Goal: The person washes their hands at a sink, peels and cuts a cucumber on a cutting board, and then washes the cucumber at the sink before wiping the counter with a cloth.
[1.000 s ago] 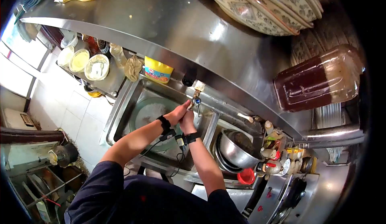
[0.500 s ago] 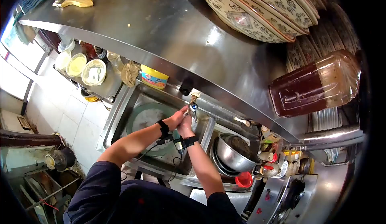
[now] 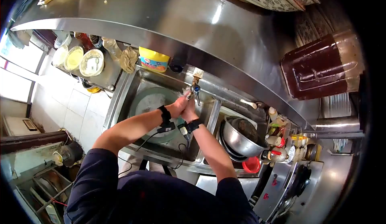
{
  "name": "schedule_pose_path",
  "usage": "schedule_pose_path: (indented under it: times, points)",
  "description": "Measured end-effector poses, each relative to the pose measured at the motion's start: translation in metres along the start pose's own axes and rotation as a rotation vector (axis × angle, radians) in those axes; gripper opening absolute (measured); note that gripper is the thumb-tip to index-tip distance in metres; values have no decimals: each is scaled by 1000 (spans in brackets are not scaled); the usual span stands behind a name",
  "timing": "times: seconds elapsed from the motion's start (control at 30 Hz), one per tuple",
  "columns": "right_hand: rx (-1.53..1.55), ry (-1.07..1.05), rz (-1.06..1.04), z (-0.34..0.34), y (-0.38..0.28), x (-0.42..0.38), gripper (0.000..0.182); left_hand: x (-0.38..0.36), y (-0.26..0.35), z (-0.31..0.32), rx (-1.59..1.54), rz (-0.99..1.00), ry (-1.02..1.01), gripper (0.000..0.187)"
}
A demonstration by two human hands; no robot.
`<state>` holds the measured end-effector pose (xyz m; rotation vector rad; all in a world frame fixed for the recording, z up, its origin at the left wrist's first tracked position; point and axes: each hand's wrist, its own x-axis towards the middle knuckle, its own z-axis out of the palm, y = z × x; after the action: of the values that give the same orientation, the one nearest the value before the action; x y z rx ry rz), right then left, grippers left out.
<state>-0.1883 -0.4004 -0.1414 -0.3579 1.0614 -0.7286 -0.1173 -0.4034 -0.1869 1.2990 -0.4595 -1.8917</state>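
Under the brass tap (image 3: 196, 88) with its blue-marked lever, my left hand (image 3: 177, 106) and my right hand (image 3: 189, 110) are pressed against each other. Whitish water splashes around the fingertips. The fingers overlap and are blurred, so I cannot make out whether anything lies between them. Both wrists wear black straps with small devices and cables. Below and left of the hands, a large round greenish basin (image 3: 138, 103) sits in the steel sink (image 3: 120, 117), partly covered by my left forearm.
Metal bowls (image 3: 235, 145) are stacked in the right sink compartment, near a red bowl (image 3: 251, 165). A yellow tub (image 3: 153, 59) stands behind the sink, tubs of pale contents (image 3: 91, 63) to the left. Above runs a steel shelf (image 3: 161, 14) holding a dark-red filled container (image 3: 317, 69).
The camera view has shifted, so the shelf and its dishes sit higher. My hands stay together at the tap, and water now splashes visibly over the fingertips.
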Motion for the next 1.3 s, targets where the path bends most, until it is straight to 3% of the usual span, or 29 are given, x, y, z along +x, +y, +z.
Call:
schedule_pose_path:
  times: [0.07,0.13,0.2,0.23,0.27,0.3,0.37,0.4,0.47,0.53,0.6,0.63,0.67,0.73,0.77,0.8,0.87,0.9,0.93,0.97,1.0,1.03,1.07,1.13,1.17,1.2,1.27,1.3]
  points:
    - [-152,-16,-101,8,3,-2,56,2,-4,-4,-56,-41,-39,73]
    - [-135,-27,-81,11,-4,-5,57,-24,19,0,23,-17,78,73]
    - [-97,-30,-26,5,-2,-18,60,-33,11,-2,-21,-70,70,72]
    - [-78,-34,1,3,0,-22,61,-39,13,-20,184,159,-149,56]
    - [-188,-94,-247,-22,49,16,61,-42,20,-29,386,400,-364,41]
    - [-120,-130,-203,-17,40,17,60,-57,47,4,-217,-162,-21,37]
    - [-36,-133,-146,-15,37,-8,59,-64,30,23,-106,-129,41,36]
    - [-98,-127,-236,-12,36,-17,61,-66,25,27,5,-79,101,36]
    - [-233,-143,-425,2,29,-18,67,-45,24,-7,-189,-80,-87,35]
    - [-101,-77,-215,1,26,-2,59,-66,41,6,30,-79,100,30]
    - [-121,24,243,-17,-1,0,69,-52,3,20,-78,-18,140,34]
    - [-136,-6,26,-5,5,-24,62,-40,14,11,-120,-96,-50,62]
    - [-156,-170,-264,10,22,-34,59,-36,23,-7,-255,-210,-13,62]
    - [-50,-163,-111,5,14,-18,61,-69,44,18,-20,-132,221,52]
    - [56,-7,288,-16,-4,-10,58,-34,-16,9,-18,100,125,54]
    - [70,0,281,-21,11,-5,58,-27,-25,7,-25,45,166,54]
    - [-112,-315,-197,-16,46,9,53,-73,59,8,-319,-222,138,54]
    - [49,-291,-153,5,36,-12,51,-73,56,3,-254,-164,96,54]
    - [-193,-222,5,-14,21,3,73,-74,39,15,-260,-76,106,53]
    - [-175,-211,6,-20,32,8,73,-56,7,16,-113,102,117,54]
    - [-225,-161,-189,-23,41,11,65,-41,-18,13,25,286,127,56]
    - [-290,-127,-385,-22,42,16,58,-58,22,2,-214,-20,-24,55]
    - [-303,-149,-392,-17,33,16,58,-80,62,12,-348,-202,131,53]
    - [-132,-155,-29,-16,19,-16,54,-88,30,27,-16,123,209,52]
    - [-100,72,4,-4,10,-29,64,-69,-9,30,-90,271,135,50]
    - [-100,79,12,-8,23,-31,64,-76,-9,23,-94,260,136,50]
    - [-228,-89,-155,-10,66,-19,66,-89,9,-7,-408,-157,177,55]
    - [-266,-161,-228,-10,88,-22,68,-88,-1,-18,-524,-142,185,52]
